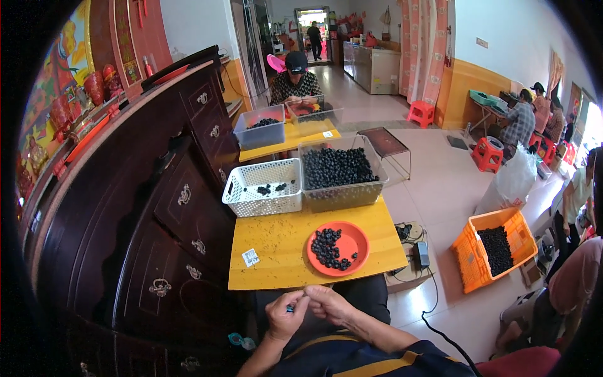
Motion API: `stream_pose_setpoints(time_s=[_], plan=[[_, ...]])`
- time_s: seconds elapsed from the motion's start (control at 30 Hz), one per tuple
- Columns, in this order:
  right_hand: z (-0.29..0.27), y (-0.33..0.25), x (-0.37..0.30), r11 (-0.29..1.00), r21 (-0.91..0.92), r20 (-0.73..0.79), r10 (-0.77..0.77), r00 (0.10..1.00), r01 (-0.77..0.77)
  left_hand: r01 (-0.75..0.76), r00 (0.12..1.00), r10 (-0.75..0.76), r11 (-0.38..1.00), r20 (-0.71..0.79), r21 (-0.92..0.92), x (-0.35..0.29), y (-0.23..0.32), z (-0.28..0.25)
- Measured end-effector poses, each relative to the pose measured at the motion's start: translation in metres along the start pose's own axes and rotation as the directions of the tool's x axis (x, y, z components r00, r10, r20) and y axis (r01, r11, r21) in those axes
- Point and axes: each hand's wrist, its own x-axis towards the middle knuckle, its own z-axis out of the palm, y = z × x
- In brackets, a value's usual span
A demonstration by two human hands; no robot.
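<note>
My left hand (286, 316) and my right hand (330, 306) meet over my lap, just off the table's near edge. Both are closed, fingertips pinched together. A bit of blue shows inside my left hand, too small to name. Whatever the right fingertips pinch is hidden. Right in front of them on the yellow table (270, 232) lies a red-orange plate (357, 237) with small, round black pieces (326, 249) heaped mostly on its left side. Behind it stand a white perforated basket (264, 202) holding a few dark pieces and a clear plastic bin (342, 198) full of them.
Dark wooden cabinets (144, 251) run along my left. On the floor at right stand an orange crate (468, 264) of black pieces and a white sack (507, 182). A power adapter (421, 254) with a cable lies beside the table. A person in a cap (295, 78) sits opposite.
</note>
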Motion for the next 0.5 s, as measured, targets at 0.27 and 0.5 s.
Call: stream_pose_setpoints(time_s=[0.27, 0.5], plan=[[0.006, 0.003, 0.006, 1.000, 0.005, -0.045, 0.013, 0.999, -0.012, 0.025, 0.999, -0.025, 1.000, -0.034, -0.004, -0.005, -0.012, 0.000], [0.007, 0.011, 0.007, 1.000, 0.023, -0.051, 0.021, 0.998, -0.020, 0.105, 0.994, -0.105, 0.994, -0.009, 0.003, -0.009, -0.010, -0.004]])
